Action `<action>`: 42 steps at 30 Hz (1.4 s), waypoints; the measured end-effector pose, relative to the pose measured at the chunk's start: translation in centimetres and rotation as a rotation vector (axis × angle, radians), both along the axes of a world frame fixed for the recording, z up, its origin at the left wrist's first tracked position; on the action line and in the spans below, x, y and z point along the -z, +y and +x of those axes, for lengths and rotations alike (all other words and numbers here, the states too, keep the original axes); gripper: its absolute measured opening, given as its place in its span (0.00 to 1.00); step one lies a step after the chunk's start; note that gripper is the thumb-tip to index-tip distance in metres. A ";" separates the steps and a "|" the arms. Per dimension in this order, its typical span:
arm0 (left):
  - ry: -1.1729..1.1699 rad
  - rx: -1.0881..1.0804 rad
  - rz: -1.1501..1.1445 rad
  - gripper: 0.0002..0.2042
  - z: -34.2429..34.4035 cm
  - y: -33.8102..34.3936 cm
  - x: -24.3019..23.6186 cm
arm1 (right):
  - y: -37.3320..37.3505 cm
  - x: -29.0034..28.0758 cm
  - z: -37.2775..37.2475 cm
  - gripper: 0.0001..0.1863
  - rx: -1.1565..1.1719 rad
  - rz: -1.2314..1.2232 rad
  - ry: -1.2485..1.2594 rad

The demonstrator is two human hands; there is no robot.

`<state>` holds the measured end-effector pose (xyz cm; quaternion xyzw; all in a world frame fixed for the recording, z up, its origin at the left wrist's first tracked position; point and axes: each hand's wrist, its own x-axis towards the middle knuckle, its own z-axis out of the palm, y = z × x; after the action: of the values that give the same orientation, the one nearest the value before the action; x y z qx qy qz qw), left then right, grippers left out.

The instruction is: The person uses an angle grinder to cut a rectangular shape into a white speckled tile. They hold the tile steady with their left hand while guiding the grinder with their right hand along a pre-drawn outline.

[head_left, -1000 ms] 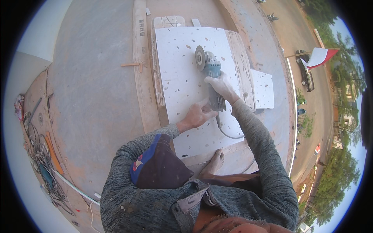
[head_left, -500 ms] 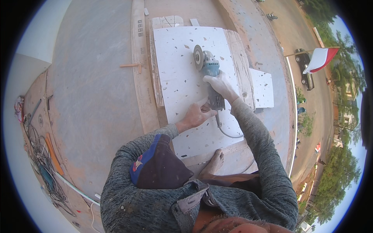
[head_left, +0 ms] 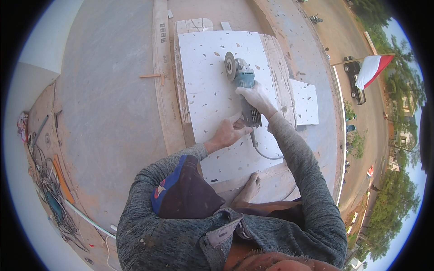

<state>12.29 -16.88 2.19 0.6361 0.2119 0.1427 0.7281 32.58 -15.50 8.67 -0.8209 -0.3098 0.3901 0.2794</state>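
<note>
Head view: one angle grinder (head_left: 244, 81), teal head and dark body, lay lengthwise in my grip over the right half of a white slab flecked with dark chips; whether it rested there or hung just above, I could not tell. Disc (head_left: 230, 67): one, round, fitted at the far end, its face turned sideways, its spin not readable. Step in hand, as I judged it: steadying and handling the tool at its rear end. Next move, in my judgement: it called for a firm hold at both ends, with disc and cord (head_left: 266, 156) kept apart. Right hand (head_left: 257, 97): one, dusty, closed round the body behind the head, thumb across the top, forearm reaching up from the lower right. Left hand (head_left: 228, 134): one, fingers bent against the tail near the cord; pinched or merely touching, I could not tell; elbow bowed outward. Slab (head_left: 212, 95): one, large, lying flat, a worn pale board (head_left: 278, 72) showing past its right edge. Bare foot (head_left: 250, 189): one, just beyond the near edge. Smaller speckled piece (head_left: 305, 103): one, right of the board. Cables (head_left: 49, 185): a tangled heap, far left.
</note>
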 end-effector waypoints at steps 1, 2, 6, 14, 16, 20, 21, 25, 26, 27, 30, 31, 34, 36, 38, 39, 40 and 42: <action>-0.004 -0.021 -0.017 0.34 0.1 -0.1 0.0 | -0.1 0.2 0.2 0.38 -0.006 0.001 0.006; -0.007 -0.044 -0.032 0.34 0.1 -0.2 -0.1 | -0.1 0.3 0.2 0.37 -0.001 0.003 0.006; -0.042 -0.036 -0.054 0.32 0.0 -0.3 0.1 | -0.1 0.1 -0.3 0.36 0.018 0.026 0.000; 0.000 0.048 -0.043 0.38 -0.3 -0.1 -1.0 | -0.6 -2.3 -1.0 0.33 0.018 0.033 0.030; -0.018 0.018 -0.048 0.37 -0.2 -0.3 -0.5 | -0.6 -2.0 -0.8 0.33 0.002 0.024 0.008; -0.030 0.010 -0.067 0.37 -0.1 -0.4 -0.6 | -0.8 -1.1 -0.3 0.35 0.008 0.034 0.023; -0.026 0.007 -0.063 0.37 -0.2 -0.3 -0.7 | -0.7 -1.1 -0.5 0.35 0.010 0.037 0.026; -0.020 0.005 -0.037 0.37 -0.1 -0.4 -0.8 | -0.7 -0.2 -0.4 0.27 0.024 0.070 -0.030; -0.020 0.004 -0.029 0.37 -0.1 -0.3 -0.9 | -0.7 -0.3 -0.4 0.27 0.025 0.072 -0.028; -0.010 0.022 -0.024 0.37 -0.1 -0.2 -1.1 | -0.7 -0.3 -0.4 0.27 0.027 0.074 -0.027; 0.019 0.056 -0.018 0.37 -0.3 0.0 -1.6 | -0.7 -0.8 -0.4 0.28 -0.006 0.072 -0.010; 0.029 0.056 -0.022 0.37 -0.3 0.0 -1.9 | -0.8 -1.1 -0.4 0.28 -0.023 0.070 -0.002; 0.007 0.033 -0.057 0.38 -0.4 -0.2 -2.0 | -1.1 -1.8 -0.7 0.33 0.039 0.050 0.048; 0.004 0.018 -0.045 0.38 -0.5 -0.3 -1.2 | -1.1 -2.7 -0.8 0.33 0.045 0.033 0.032; 0.026 0.020 0.007 0.39 -0.4 -0.3 -0.7 | -1.4 -2.9 -0.3 0.32 0.063 0.036 0.036; 0.072 0.008 0.000 0.38 -0.3 -0.1 -1.0 | -1.7 -2.9 0.2 0.32 0.078 0.048 0.048; 0.118 -0.005 -0.007 0.38 -0.4 0.1 -1.3 | -1.9 -2.8 0.8 0.32 0.093 0.061 0.060; 0.173 -0.044 0.002 0.36 -0.8 0.7 -1.8 | -2.2 -2.7 1.9 0.32 0.116 0.123 0.093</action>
<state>11.53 -16.16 4.01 0.6418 0.2880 0.1033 0.7032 34.44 -17.73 11.42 -0.7996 -0.2718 0.3913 0.3655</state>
